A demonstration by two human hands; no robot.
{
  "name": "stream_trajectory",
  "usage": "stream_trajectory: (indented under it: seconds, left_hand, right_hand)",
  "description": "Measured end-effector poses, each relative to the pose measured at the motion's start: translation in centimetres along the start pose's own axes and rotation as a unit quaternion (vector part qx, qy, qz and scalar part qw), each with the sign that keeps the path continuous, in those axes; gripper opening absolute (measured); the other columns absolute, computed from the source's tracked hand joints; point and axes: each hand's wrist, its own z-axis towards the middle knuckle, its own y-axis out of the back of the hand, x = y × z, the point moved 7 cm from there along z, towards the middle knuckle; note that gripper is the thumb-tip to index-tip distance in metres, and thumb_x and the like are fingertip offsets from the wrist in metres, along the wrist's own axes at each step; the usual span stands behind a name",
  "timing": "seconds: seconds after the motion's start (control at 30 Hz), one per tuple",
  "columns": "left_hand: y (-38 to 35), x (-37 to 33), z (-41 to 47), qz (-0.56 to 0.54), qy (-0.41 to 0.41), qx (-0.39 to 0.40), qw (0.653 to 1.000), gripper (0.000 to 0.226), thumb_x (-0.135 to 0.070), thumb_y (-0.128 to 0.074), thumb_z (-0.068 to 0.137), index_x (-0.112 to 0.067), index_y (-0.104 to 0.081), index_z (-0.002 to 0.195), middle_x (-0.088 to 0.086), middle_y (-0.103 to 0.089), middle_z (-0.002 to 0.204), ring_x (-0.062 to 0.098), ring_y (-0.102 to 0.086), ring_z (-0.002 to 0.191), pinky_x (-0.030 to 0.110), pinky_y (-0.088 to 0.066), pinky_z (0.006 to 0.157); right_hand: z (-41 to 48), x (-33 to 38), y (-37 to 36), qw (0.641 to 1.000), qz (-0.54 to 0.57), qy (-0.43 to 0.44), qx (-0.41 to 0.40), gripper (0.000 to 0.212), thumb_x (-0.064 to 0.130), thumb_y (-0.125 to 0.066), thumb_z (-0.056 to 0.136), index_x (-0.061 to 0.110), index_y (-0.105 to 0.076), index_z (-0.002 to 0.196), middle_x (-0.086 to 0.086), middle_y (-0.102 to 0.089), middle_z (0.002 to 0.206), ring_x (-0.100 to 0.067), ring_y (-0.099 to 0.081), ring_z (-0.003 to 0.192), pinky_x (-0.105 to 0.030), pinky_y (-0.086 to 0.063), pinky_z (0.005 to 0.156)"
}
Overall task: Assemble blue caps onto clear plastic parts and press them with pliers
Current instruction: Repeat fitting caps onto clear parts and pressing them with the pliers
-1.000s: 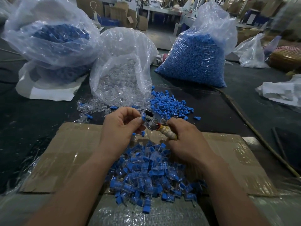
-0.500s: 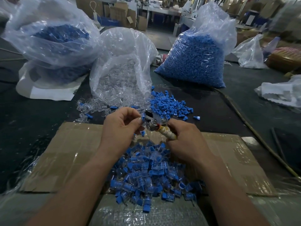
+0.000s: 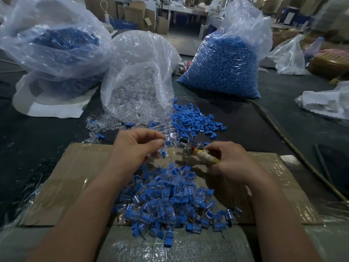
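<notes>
Pinching a capped part (image 3: 168, 142) in left hand (image 3: 138, 148), right hand (image 3: 233, 160) gripping pliers (image 3: 198, 155) — jaws maybe apart, blurry — crooked squeeze could pop it loose

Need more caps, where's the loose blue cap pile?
In the head view, the loose blue caps lie on the dark table, just beyond the pliers, right of the bag of clear parts.

Two hands (image 3: 136, 148) (image 3: 233, 162), one pliers (image 3: 203, 157), three big filled bags (image 3: 54, 44) (image 3: 139, 82) (image 3: 226, 59).

Glossy plastic bag (image 3: 139, 59), seemingly metal pliers (image 3: 187, 146)
</notes>
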Motion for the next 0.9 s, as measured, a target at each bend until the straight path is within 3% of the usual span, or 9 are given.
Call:
stream_trajectory:
  seconds: [0.1, 0.23, 0.5, 0.6, 0.7, 0.8, 0.9]
  left_hand:
    - [-1.2, 0.5, -0.5, 0.013, 0.048, 0.083, 0.995, 0.012, -0.015, -0.069, 0.061, -0.014, -0.068, 0.073, 0.004, -0.069, 0.064, 0.008, -0.056, 0.046, 0.017, -0.047, 0.042]
    - [-2.4, 0.5, -0.9, 0.018, 0.046, 0.166, 0.985, 0.007, -0.016, -0.071, 0.059, -0.016, -0.071, 0.066, 0.006, -0.069, 0.062, 0.005, -0.055, 0.045, 0.014, -0.039, 0.038]
    - [-3.1, 0.4, -1.2, 0.065, 0.017, 0.221, 0.973, 0.008, -0.024, -0.072, 0.056, -0.021, -0.073, 0.064, -0.001, -0.067, 0.061, 0.006, -0.059, 0.056, 0.014, -0.049, 0.055]
    - [-2.7, 0.1, -1.2, 0.047, 0.011, 0.197, 0.979, 0.013, -0.026, -0.069, 0.061, -0.013, -0.071, 0.061, -0.003, -0.059, 0.05, 0.002, -0.049, 0.046, 0.012, -0.041, 0.046]
    - [-1.4, 0.1, -0.7, 0.024, 0.021, 0.136, 0.99, 0.016, -0.027, -0.066, 0.064, -0.012, -0.07, 0.06, -0.004, -0.052, 0.043, -0.002, -0.04, 0.036, 0.008, -0.032, 0.038]
    - [0.7, 0.6, 0.5, 0.05, 0.031, 0.032, 0.998, 0.012, -0.023, -0.068, 0.069, -0.014, -0.069, 0.062, -0.003, -0.058, 0.047, 0.0, -0.04, 0.036, 0.012, -0.034, 0.038]
    - [2.5, 0.6, 1.9, 0.146, 0.008, -0.057, 0.988, 0.011, -0.013, -0.066, 0.081, -0.018, -0.068, 0.072, -0.007, -0.06, 0.054, 0.0, -0.048, 0.044, 0.016, -0.04, 0.046]
  right_hand:
    - [0.0, -0.5, 0.1, 1.0, -0.017, -0.018, 0.005, 0.052, 0.027, -0.08, 0.064, 0.028, -0.06, 0.112, 0.011, -0.056, 0.094, -0.008, -0.051, 0.084, -0.026, -0.04, 0.064]
    - [0.0, -0.5, -0.1, 1.0, -0.022, -0.018, 0.002, 0.056, 0.03, -0.082, 0.062, 0.028, -0.059, 0.113, 0.017, -0.051, 0.087, -0.005, -0.049, 0.082, -0.024, -0.038, 0.062]
    - [0.1, -0.2, -0.5, 0.999, -0.051, -0.003, 0.009, 0.077, 0.041, -0.083, 0.058, 0.027, -0.05, 0.127, 0.016, -0.04, 0.1, -0.006, -0.04, 0.097, -0.028, -0.036, 0.081]
    - [0.1, -0.3, -0.7, 0.999, -0.043, -0.001, 0.021, 0.079, 0.042, -0.083, 0.058, 0.028, -0.049, 0.128, 0.016, -0.039, 0.101, -0.006, -0.038, 0.099, -0.027, -0.034, 0.081]
    - [0.0, -0.6, -0.6, 1.0, -0.012, 0.002, 0.028, 0.071, 0.043, -0.079, 0.063, 0.031, -0.05, 0.127, 0.026, -0.039, 0.092, 0.002, -0.04, 0.088, -0.019, -0.032, 0.069]
    - [0.1, -0.8, -0.6, 1.0, 0.012, 0.002, 0.023, 0.059, 0.047, -0.073, 0.07, 0.033, -0.053, 0.124, 0.028, -0.041, 0.089, 0.008, -0.039, 0.078, -0.014, -0.027, 0.061]
    - [0.2, -1.0, -0.5, 1.0, 0.011, 0.005, 0.01, 0.054, 0.053, -0.068, 0.072, 0.033, -0.056, 0.121, 0.018, -0.051, 0.098, 0.007, -0.042, 0.079, -0.013, -0.03, 0.062]
